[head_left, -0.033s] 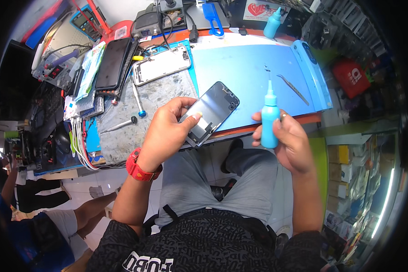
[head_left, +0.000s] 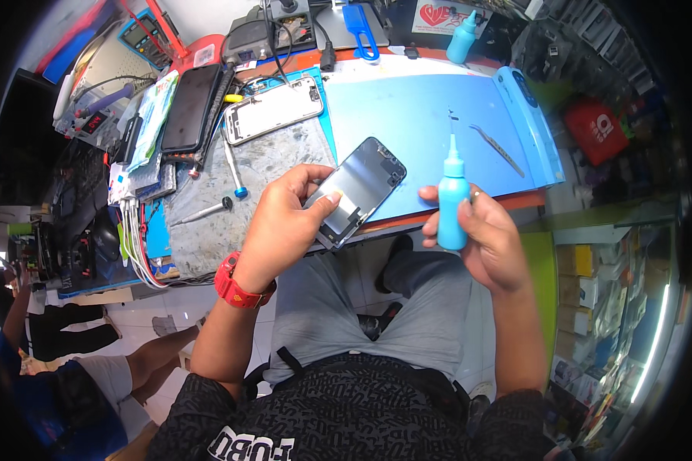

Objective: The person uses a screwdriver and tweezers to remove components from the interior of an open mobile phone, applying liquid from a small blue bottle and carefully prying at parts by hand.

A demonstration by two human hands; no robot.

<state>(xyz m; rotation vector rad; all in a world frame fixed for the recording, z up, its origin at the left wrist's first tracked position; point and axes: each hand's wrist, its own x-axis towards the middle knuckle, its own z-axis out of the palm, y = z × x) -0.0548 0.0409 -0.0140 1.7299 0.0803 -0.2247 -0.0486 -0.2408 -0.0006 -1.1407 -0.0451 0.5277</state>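
My left hand (head_left: 284, 219) is closed on a dark phone screen assembly (head_left: 361, 177), thumb on its face, over the workbench's front edge. My right hand (head_left: 477, 230) grips an upright light blue squeeze bottle (head_left: 454, 203) with a narrow nozzle, just right of the screen. Behind them lies a blue mat (head_left: 392, 107) with curved tweezers (head_left: 500, 150) and small dark bits (head_left: 454, 117) near the nozzle tip. A white phone frame (head_left: 273, 111) lies at its left, above two screwdrivers (head_left: 200, 211) (head_left: 235, 161) on a stained grey mat (head_left: 207, 238).
Papers, cables and a black phone (head_left: 188, 107) crowd the left, beside a bench instrument (head_left: 92, 115). A second blue bottle (head_left: 461, 42) stands at the back. Another person (head_left: 108, 384) is at lower left. A lit glass case (head_left: 607, 323) with boxes is at the right.
My right hand has shifted slightly left and up with the bottle. My left hand and the screen assembly look almost unmoved.
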